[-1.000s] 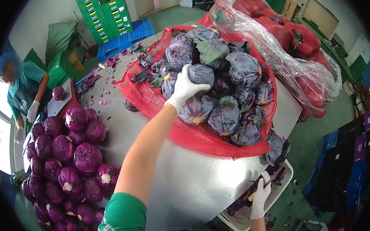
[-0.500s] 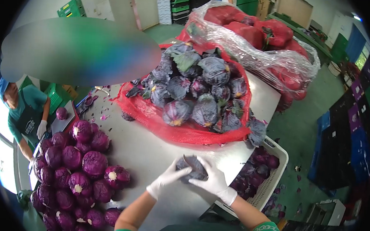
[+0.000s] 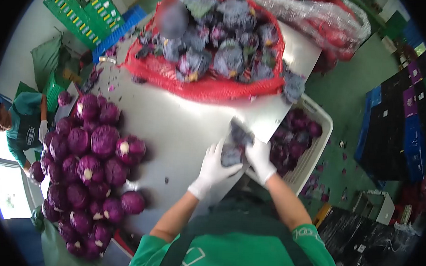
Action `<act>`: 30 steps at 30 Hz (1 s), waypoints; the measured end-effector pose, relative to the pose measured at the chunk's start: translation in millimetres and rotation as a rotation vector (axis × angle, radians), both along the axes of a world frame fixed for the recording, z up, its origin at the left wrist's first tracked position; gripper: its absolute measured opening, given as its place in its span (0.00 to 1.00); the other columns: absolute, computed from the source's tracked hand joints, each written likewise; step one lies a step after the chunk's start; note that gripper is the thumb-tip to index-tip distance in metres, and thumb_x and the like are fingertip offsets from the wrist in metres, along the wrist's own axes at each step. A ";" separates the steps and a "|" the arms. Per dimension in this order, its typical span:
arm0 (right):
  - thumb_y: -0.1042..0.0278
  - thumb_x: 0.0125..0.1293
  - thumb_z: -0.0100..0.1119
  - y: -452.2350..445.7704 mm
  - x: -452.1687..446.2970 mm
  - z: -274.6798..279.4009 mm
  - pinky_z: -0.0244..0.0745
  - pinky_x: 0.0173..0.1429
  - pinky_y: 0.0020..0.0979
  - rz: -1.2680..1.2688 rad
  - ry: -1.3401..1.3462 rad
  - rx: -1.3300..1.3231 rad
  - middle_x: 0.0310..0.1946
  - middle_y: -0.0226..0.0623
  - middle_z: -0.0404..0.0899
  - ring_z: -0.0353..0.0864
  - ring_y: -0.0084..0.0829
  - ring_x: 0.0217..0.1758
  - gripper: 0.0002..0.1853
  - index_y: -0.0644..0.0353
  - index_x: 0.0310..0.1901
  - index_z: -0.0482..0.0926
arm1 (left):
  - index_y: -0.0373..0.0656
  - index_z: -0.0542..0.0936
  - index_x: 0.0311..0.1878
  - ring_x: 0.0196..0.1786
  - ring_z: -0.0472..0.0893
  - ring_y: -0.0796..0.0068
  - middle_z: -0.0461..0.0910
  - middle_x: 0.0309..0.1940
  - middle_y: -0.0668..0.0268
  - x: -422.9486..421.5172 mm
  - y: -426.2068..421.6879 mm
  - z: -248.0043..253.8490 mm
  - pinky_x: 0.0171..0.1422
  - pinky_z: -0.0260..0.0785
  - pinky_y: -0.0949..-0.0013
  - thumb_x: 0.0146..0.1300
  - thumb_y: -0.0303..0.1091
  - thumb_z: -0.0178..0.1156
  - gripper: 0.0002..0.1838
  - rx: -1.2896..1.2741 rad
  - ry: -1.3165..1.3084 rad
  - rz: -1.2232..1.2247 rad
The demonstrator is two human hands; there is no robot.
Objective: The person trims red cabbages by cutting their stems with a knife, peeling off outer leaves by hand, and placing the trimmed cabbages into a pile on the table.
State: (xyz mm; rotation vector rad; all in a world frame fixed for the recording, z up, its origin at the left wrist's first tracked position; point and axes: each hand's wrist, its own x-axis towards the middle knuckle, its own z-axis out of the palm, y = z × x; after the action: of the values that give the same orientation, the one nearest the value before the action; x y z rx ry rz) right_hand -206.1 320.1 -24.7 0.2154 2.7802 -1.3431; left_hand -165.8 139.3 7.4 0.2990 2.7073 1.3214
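In white gloves, both my hands are at a red cabbage (image 3: 231, 156) near the table's right front edge. My left hand (image 3: 214, 167) is wrapped round the cabbage from the left. My right hand (image 3: 261, 158) grips a dark outer leaf (image 3: 240, 133) that stands up from the cabbage's right side; whether it is fully torn off I cannot tell. Beyond them, a red mesh bag (image 3: 191, 89) lies open, full of cabbages in dusty blue-grey leaves. Peeled, shiny purple cabbages (image 3: 104, 141) are heaped on the left of the steel table (image 3: 170, 126).
A white crate (image 3: 324, 139) holding purple leaves or cabbages stands at the table's right. Behind is a plastic-wrapped load of red bags (image 3: 336, 28). A co-worker (image 3: 25, 123) stands at the left, a gloved hand on a cabbage. Leaf scraps litter the floor.
The view has tilted downward. My hands and the cabbage have moved right, towards the crate. My right hand now pulls a leaf up from the cabbage; before, both hands cupped it.
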 end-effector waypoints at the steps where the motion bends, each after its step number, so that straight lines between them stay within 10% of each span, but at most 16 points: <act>1: 0.59 0.68 0.56 8.8 -9.0 -25.1 0.79 0.46 0.46 -0.069 -0.041 0.063 0.36 0.57 0.83 0.85 0.56 0.42 0.15 0.58 0.46 0.85 | 0.33 0.61 0.73 0.65 0.69 0.43 0.69 0.62 0.44 6.1 -4.5 -14.9 0.71 0.64 0.48 0.47 0.52 0.77 0.56 -0.006 -0.004 -0.018; 6: 0.48 0.53 0.77 77.3 -34.2 -7.1 0.73 0.60 0.42 -0.020 0.115 0.253 0.54 0.59 0.76 0.79 0.52 0.57 0.38 0.69 0.58 0.75 | 0.34 0.61 0.72 0.65 0.69 0.44 0.69 0.62 0.45 22.0 -29.4 -8.3 0.72 0.63 0.49 0.47 0.51 0.78 0.54 0.045 -0.083 -0.048; 7: 0.59 0.57 0.74 63.2 -30.8 58.6 0.74 0.61 0.39 -0.111 -0.076 0.132 0.55 0.56 0.74 0.78 0.49 0.58 0.32 0.68 0.59 0.74 | 0.34 0.62 0.72 0.65 0.69 0.44 0.69 0.62 0.45 25.9 -30.7 -4.6 0.72 0.63 0.49 0.47 0.51 0.78 0.54 0.049 -0.100 -0.039; 10: 0.75 0.68 0.59 53.2 -8.2 73.6 0.78 0.50 0.38 0.096 0.627 0.116 0.44 0.48 0.78 0.82 0.44 0.44 0.19 0.60 0.61 0.75 | 0.35 0.62 0.72 0.66 0.69 0.44 0.69 0.62 0.46 24.6 -33.4 -0.3 0.72 0.63 0.49 0.46 0.50 0.78 0.53 0.056 -0.094 -0.025; 12: 0.68 0.72 0.58 30.8 43.4 71.1 0.81 0.43 0.41 0.255 0.162 0.076 0.40 0.48 0.83 0.85 0.50 0.37 0.21 0.56 0.66 0.74 | 0.35 0.62 0.71 0.66 0.69 0.44 0.69 0.61 0.46 22.9 -30.0 0.8 0.72 0.63 0.49 0.46 0.49 0.78 0.53 0.058 -0.089 -0.012; 20: 0.65 0.74 0.53 3.4 89.9 38.8 0.77 0.35 0.52 0.428 -0.109 0.169 0.30 0.54 0.81 0.83 0.54 0.32 0.09 0.61 0.43 0.69 | 0.36 0.64 0.70 0.66 0.68 0.46 0.69 0.61 0.47 21.4 -24.1 2.4 0.72 0.63 0.50 0.45 0.47 0.78 0.51 0.079 -0.088 0.026; 30: 0.59 0.74 0.47 -2.0 36.2 3.9 0.78 0.49 0.49 0.574 -0.374 0.272 0.39 0.55 0.84 0.84 0.57 0.44 0.17 0.62 0.52 0.80 | 0.39 0.66 0.69 0.68 0.66 0.46 0.69 0.63 0.49 22.1 -20.8 5.5 0.74 0.59 0.50 0.44 0.45 0.79 0.50 0.206 -0.099 0.069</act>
State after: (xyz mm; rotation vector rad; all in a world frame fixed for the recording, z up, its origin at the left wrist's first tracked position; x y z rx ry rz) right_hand -169.9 318.1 -20.9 -0.2786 2.4195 -0.7065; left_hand -143.7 118.5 12.9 0.1540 2.5256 1.5937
